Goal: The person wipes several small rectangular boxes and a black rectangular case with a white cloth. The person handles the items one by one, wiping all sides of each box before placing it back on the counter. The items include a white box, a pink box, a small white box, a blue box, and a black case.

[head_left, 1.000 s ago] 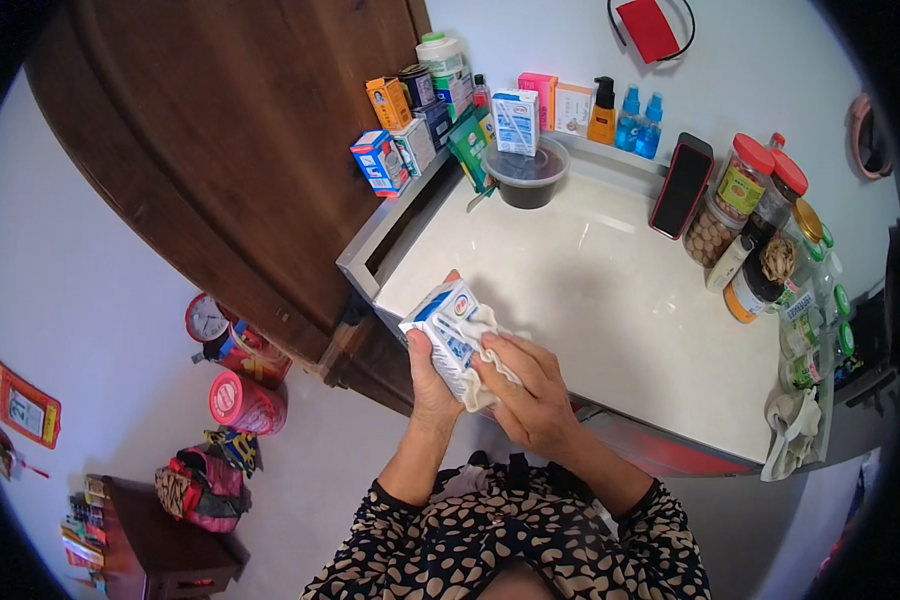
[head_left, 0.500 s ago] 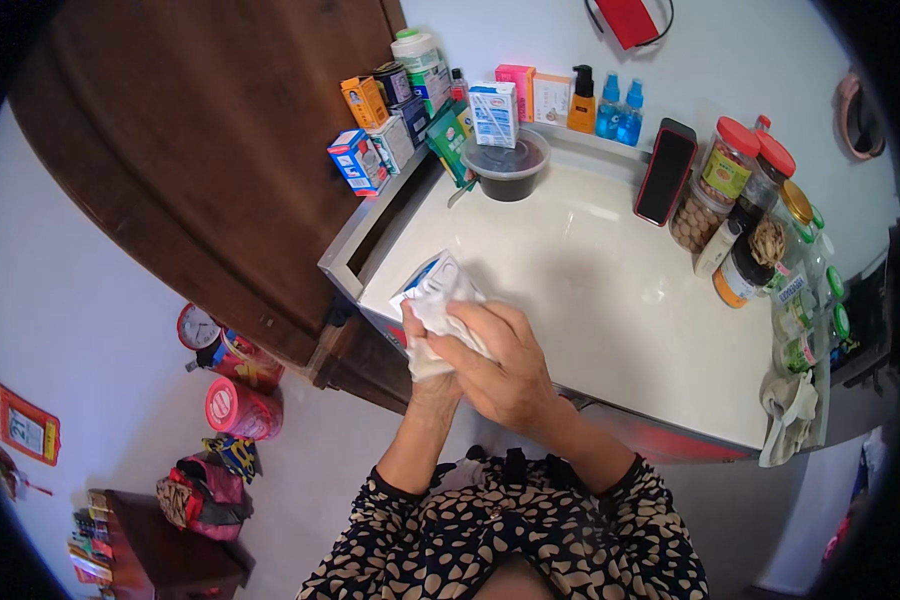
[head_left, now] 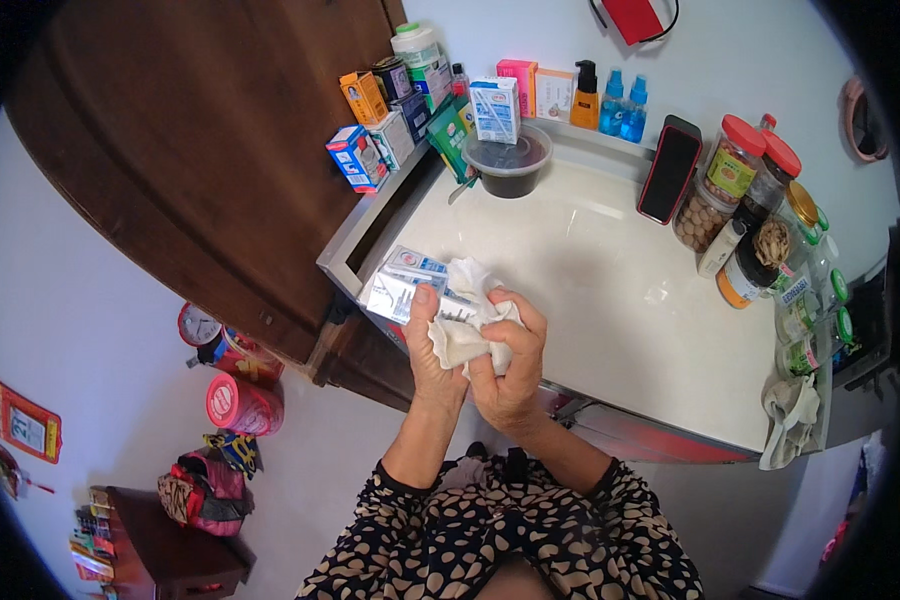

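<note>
Holding a blue-and-white carton (head_left: pixel 395 295) in your left hand (head_left: pixel 435 360), you are keeping its thumb along the side, while your right hand (head_left: pixel 515 365) is clutching a crumpled white cloth (head_left: pixel 460 340) against the box. The carton is appearing over the white tabletop's (head_left: pixel 620 330) front left corner; a similar box (head_left: pixel 495 110) is standing on a lidded tub (head_left: pixel 510 182) behind.
</note>
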### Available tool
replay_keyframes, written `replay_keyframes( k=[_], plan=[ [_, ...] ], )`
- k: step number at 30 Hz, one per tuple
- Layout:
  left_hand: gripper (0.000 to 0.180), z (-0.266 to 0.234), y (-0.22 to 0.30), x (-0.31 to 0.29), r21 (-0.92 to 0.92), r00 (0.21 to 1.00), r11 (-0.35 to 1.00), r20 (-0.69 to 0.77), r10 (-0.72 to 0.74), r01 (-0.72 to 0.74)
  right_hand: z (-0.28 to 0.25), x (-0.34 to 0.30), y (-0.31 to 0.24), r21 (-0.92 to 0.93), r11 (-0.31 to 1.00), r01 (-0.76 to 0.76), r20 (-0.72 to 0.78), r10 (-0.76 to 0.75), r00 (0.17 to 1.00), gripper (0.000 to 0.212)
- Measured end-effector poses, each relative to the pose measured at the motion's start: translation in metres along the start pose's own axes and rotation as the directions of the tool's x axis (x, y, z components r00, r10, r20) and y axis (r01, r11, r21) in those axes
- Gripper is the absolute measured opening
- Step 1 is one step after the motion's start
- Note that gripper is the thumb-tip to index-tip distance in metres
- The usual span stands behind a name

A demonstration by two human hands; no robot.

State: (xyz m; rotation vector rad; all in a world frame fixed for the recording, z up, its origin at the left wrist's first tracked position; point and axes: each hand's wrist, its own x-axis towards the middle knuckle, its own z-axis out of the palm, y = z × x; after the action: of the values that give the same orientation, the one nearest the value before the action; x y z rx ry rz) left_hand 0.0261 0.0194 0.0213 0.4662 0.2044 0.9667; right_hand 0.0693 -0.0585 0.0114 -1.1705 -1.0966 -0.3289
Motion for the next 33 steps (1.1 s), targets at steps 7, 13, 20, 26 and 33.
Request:
replay_keyframes(
  k=[7, 13, 20, 26, 33],
  plan=[
    [0.047, 0.007, 0.005, -0.006, -0.086, 1.0, 0.996, -0.019, -0.023, 0.021, 0.013, -0.022, 0.0, -0.023, 0.998, -0.059, -0.059, 0.058, 0.997, 0.034],
    [0.06, -0.002, 0.011, 0.0, 0.037, 0.997, 0.999, -0.078, 0.009, -0.007, 0.004, -0.042, 0.009, -0.036, 0.996, -0.084, 0.126, 0.088, 0.988, 0.032],
    [0.062, -0.009, 0.012, 0.009, -0.099, 0.998, 0.993, -0.005, 0.07, -0.07, -0.018, -0.027, 0.014, 0.105, 0.932, -0.347, 0.035, 0.346, 0.938, 0.04],
    [0.058, 0.001, 0.003, 0.003, -0.026, 0.997, 0.996, -0.002, 0.082, -0.082, 0.012, -0.006, -0.003, 0.084, 0.929, -0.36, 0.08, 0.354, 0.932, 0.041],
    [0.049, -0.004, 0.014, 0.002, -0.019, 1.0, 1.0, -0.011, 0.019, -0.019, 0.009, -0.025, -0.014, 0.03, 0.94, -0.34, 0.166, 0.331, 0.929, 0.04]
  ],
)
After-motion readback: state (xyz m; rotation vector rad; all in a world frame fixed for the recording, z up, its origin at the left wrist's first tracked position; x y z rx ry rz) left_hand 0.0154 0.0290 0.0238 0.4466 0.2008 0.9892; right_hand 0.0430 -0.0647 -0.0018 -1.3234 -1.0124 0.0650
